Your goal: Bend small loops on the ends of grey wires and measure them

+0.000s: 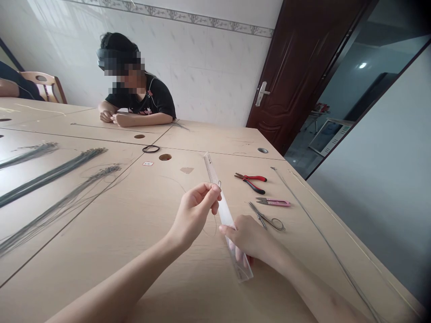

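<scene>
My left hand [197,208] is closed in a pinch on a thin line. A small dark loop [219,183] pokes up past the fingertips, and a fine strand curves down below the hand. My right hand [247,235] grips a clear plastic ruler [226,213], thumb on top and fingers showing through from beneath. The ruler slants away across the table, its far part passing behind my left fingertips. Just right of my hands lie open scissors [269,220], pink thread snips [274,202] and red-and-black pliers [252,181].
Bundles of thin grey lines [50,179] lie on the left of the wooden table [134,251]. Long strands [316,220] run along its right edge. A black ring [151,149] and a cable hole [165,157] are farther back. Across sits a person [148,98] in black.
</scene>
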Demonstrator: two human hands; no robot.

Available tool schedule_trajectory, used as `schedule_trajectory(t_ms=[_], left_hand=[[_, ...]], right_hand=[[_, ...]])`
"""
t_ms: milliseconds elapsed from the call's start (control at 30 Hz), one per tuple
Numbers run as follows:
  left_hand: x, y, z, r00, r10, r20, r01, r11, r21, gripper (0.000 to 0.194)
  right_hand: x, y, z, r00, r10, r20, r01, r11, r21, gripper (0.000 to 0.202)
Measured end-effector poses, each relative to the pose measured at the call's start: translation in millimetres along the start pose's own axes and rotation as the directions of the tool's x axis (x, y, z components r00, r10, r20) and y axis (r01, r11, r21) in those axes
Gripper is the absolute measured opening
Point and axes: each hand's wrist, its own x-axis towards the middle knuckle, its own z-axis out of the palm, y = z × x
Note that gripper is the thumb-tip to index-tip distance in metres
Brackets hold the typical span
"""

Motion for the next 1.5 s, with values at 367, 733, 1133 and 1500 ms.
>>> schedule_trajectory(t_ms=[367,733,1133,1500], left_hand=[[0,-3,-0.9,0.999,-0.008,0.042,0.007,0.999,0.037,0.030],[1,-3,-0.5,0.998,-0.042,0.041,0.039,0.997,0.071,0.032],[-15,4,8.6,0.970,0.103,0.221,-0.182,0.909,0.374,0.017],[-17,2,9.3,0.935,0.324,0.142,-0.354,0.846,0.398,0.013]], right_hand=[[-3,-3,-1,0.997,0.007,-0.079,-0.018,0.990,-0.140,0.042],[-9,-10,-8,0.918,-0.115,-0.379,-0.042,0.924,-0.381,0.050],[-40,-18,-22,0.709,-0.460,-0.535,0.589,0.803,0.089,0.045],[-49,-21,-24,0.518,-0.603,-0.607,0.713,0.696,-0.083,0.020]])
